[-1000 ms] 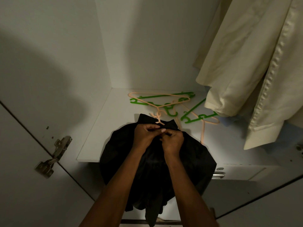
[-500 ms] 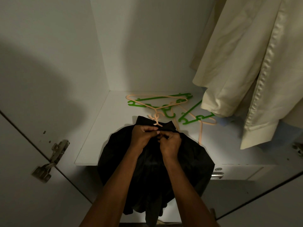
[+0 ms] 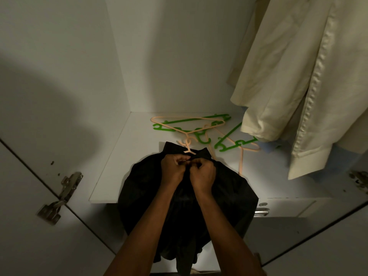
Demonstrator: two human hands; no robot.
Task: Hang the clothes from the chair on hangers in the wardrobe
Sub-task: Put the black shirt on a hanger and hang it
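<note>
At frame centre, left hand (image 3: 172,169) and right hand (image 3: 203,176) both pinch the black fabric garment's (image 3: 143,194) collar on the white wardrobe shelf (image 3: 119,168)

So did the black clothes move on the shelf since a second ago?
No. The black garment lies in the same spot, its collar just below the peach hanger's hook; only the camera shifted a little.

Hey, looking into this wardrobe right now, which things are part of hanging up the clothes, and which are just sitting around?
Part of the job:
- black garment, gripped at the collar by the left hand and right hand
- peach hanger, its hook showing at the collar
- spare green hangers on the shelf

Lying about:
- cream garment, already hanging
- door hinge
</note>
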